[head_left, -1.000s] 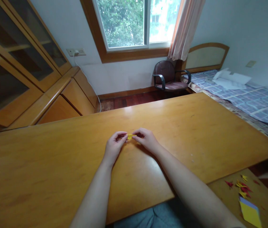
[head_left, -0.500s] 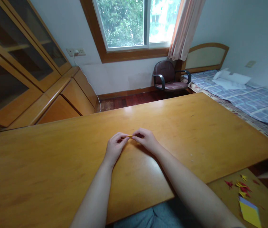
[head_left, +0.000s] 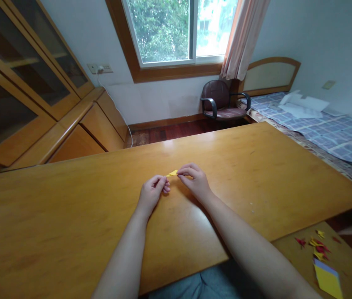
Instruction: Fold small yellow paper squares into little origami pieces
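A small piece of folded yellow paper (head_left: 172, 172) is stretched between my two hands, just above the wooden table (head_left: 70, 216). My left hand (head_left: 153, 192) pinches its left end between thumb and forefinger, the other fingers curled beneath. At its right end, my right hand (head_left: 195, 180) pinches the paper with thumb and fingertips. The middle of the paper shows between the hands; its two ends are hidden by the fingertips.
On a lower surface at the right lie several folded red and yellow paper pieces (head_left: 321, 249) and a stack of yellow paper (head_left: 328, 280). A maroon armchair (head_left: 225, 101) stands beyond the table, near a bed (head_left: 334, 128). A glass-door cabinet (head_left: 38, 83) is at the left.
My hands have drawn slightly apart, and more of the yellow paper shows between them. The right hand has risen a little and its fingers have straightened.
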{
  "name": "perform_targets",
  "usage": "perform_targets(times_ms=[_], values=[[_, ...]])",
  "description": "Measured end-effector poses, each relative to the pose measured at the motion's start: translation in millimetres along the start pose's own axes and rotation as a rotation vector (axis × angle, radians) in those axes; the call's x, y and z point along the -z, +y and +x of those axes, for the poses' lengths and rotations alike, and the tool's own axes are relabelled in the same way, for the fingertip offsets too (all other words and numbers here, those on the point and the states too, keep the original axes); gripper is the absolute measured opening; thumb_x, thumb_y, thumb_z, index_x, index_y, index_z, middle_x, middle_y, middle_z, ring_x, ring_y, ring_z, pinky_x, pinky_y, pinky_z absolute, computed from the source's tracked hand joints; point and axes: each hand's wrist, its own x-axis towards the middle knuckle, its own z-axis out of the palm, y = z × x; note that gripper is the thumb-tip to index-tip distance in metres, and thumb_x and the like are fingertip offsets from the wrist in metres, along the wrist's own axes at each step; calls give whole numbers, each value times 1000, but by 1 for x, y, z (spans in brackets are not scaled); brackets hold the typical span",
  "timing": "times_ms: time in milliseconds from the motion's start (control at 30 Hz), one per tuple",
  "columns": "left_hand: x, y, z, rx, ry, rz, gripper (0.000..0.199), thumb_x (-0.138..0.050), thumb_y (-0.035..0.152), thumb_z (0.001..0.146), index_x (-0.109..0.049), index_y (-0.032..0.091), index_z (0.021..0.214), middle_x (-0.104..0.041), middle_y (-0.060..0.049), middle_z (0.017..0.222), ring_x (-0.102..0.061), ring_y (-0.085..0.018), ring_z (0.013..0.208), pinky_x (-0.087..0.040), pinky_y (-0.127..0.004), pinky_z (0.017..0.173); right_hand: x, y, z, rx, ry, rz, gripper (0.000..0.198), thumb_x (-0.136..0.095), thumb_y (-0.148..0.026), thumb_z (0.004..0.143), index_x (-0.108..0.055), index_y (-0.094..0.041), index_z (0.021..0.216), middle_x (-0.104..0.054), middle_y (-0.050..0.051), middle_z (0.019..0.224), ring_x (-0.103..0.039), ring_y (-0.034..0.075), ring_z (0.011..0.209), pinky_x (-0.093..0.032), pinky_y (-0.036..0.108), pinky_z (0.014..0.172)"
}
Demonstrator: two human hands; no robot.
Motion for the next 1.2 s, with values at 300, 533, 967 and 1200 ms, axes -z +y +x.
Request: perform_targets(times_ms=[300,533,967,1200], values=[[2,5,-2,62,-37,-67,33,-71,47,80,-71,15,87,-73,-4,74,-67,-16,67,-53,-26,66,-6,4,-5,158,-91,-46,9,-63,-16,89,-72,-20,89,-65,7,96,-66,17,93,-56,31,86],[3,2,1,67,20,-108,30,-75,44,76,-70,16,86,-72,-2,71,-65,-16,67,-51,-25,66,-8,3,-5,69,-142,2,11,-63,-16,87,-71,-20,94,-66,8,100,-66,17,97,-56,31,88],[1,1,1,57,4,-100,30,-75,44,77,-70,16,86,-70,-1,73,-65,-16,71,-50,-25,68,-7,4,-6,-256,-161,121,16,-69,-25,83,-70,-18,97,-74,6,93,-69,17,85,-56,31,80],[1,0,1,13,-14,-54,25,-75,40,77,-72,17,86,-70,-1,78,-63,-16,75,-48,-25,73,-6,2,-4,-303,-200,137,15,-67,-30,85,-72,-18,93,-75,5,87,-68,16,79,-53,30,76]])
